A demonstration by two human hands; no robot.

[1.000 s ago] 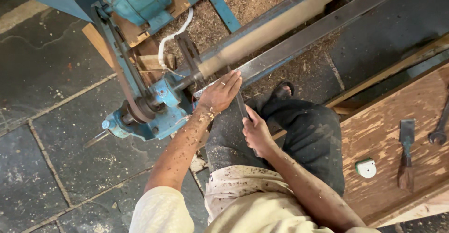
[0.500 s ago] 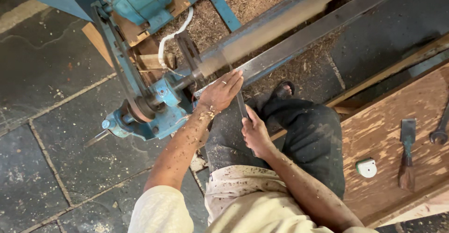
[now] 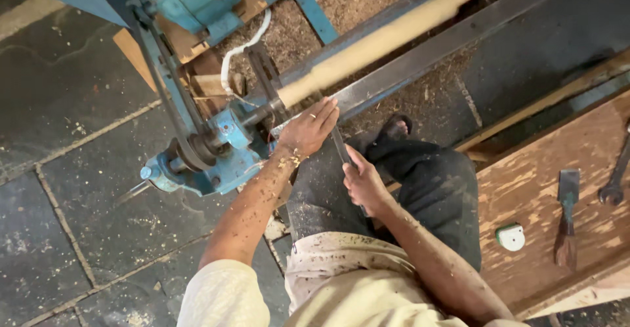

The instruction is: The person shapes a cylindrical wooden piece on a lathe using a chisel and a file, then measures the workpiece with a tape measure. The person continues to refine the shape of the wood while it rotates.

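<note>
Blue lathe (image 3: 197, 150), its upper part cut off at the 12 o'clock frame edge, carried a pale wooden spindle (image 3: 387, 35), blurred and running toward 1 o'clock. Left hand (image 3: 308, 129), arm extended, lay flat with fingers released over the steel rest bar (image 3: 453, 45) just below the spindle's near end. Right hand (image 3: 363, 186), at 5 o'clock of the left, had fingers clenched around a dark turning tool (image 3: 341, 146), its handle hidden. A chisel (image 3: 566, 215) lay on the wooden desk (image 3: 538, 189) at 3 o'clock.

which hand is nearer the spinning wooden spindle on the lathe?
Left. The left hand rests on the tool rest just below the pale wooden spindle, near its driven end. The right hand sits lower, toward the body, gripping the handle of the turning tool.
</note>
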